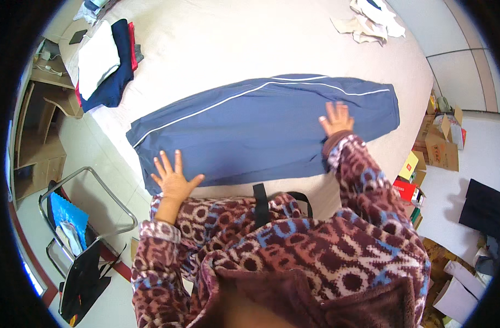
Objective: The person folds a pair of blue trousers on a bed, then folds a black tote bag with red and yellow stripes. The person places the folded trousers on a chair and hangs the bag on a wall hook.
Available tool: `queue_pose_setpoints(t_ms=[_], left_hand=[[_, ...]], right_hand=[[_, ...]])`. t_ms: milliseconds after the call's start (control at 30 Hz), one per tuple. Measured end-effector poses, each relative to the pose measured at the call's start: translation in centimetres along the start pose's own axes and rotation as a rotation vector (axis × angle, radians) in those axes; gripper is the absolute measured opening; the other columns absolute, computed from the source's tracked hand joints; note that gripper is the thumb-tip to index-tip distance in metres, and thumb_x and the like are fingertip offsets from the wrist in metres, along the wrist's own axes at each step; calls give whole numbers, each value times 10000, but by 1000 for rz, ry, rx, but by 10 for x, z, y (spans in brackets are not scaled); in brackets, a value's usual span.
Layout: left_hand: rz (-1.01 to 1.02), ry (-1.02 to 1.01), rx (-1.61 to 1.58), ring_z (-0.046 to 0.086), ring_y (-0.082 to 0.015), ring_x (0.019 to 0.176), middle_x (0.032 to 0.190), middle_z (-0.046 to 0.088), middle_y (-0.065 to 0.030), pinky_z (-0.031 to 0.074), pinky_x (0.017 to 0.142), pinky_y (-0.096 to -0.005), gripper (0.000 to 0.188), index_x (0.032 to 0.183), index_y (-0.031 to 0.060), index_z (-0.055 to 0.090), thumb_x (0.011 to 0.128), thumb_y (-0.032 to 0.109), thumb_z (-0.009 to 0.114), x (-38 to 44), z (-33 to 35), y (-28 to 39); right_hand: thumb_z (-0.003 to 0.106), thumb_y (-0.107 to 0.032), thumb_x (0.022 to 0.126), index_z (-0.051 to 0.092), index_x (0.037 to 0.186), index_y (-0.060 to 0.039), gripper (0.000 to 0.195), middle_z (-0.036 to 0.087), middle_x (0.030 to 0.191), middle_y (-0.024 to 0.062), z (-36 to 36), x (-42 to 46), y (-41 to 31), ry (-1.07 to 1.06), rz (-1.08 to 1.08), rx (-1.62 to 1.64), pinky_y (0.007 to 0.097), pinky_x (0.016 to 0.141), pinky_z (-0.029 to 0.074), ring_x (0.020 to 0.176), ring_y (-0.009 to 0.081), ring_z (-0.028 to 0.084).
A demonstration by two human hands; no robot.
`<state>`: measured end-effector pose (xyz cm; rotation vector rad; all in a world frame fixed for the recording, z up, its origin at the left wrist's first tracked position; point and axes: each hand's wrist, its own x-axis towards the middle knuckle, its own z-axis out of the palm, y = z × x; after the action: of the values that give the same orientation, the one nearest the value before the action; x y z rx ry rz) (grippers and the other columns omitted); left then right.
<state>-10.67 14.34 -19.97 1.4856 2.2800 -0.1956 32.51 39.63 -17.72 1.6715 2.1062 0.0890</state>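
A pair of blue trousers with white piping lies flat and folded lengthwise across the bed, the waist end seemingly at the right. My left hand rests palm down on the lower left part of the cloth, fingers spread. Palm down as well, my right hand presses on the right part, its fingers a little apart. Neither hand grips the fabric. The near edge of the trousers runs close to my lap.
Folded clothes, a white one on top, sit at the bed's far left beside a phone. Pale cloths lie far right. A metal-framed chair stands left; open cardboard boxes stand right.
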Motion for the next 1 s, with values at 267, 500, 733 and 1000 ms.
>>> queue_pose_setpoints(t_ms=[267, 500, 733, 1000], left_hand=[[132, -28, 201, 105, -440, 1399, 1521, 110, -241, 200, 1057, -627, 846, 1434, 169, 330, 736, 450, 717, -31, -26, 23], [474, 172, -14, 536, -308, 1017, 1123, 575, -94, 496, 821, -416, 256, 1030, 135, 638, 776, 125, 610, -26, 19, 71], [277, -176, 114, 615, -345, 849, 899, 643, -134, 500, 763, -456, 178, 912, 85, 647, 835, 233, 585, -28, 12, 64], [572, 250, -275, 600, -376, 837, 891, 622, -181, 486, 717, -446, 213, 939, 21, 622, 887, 223, 580, 12, -91, 176]], right_hand=[[612, -235, 846, 607, 1204, -89, 387, 600, 1208, 132, 7, 90, 128, 418, 104, 673, 399, 978, 416, 1149, 327, 525], [599, -169, 844, 665, 1051, -197, 219, 573, 1198, 140, -18, 121, 133, 111, 91, 370, 425, 905, 469, 1092, 321, 552], [592, -223, 841, 633, 1059, -37, 290, 642, 1037, 185, 26, 146, 165, 838, 259, 770, 425, 895, 461, 994, 353, 598], [606, -470, 810, 554, 1276, -148, 568, 538, 1309, 113, 60, 66, 226, 568, 884, 616, 469, 989, 392, 1214, 322, 487]])
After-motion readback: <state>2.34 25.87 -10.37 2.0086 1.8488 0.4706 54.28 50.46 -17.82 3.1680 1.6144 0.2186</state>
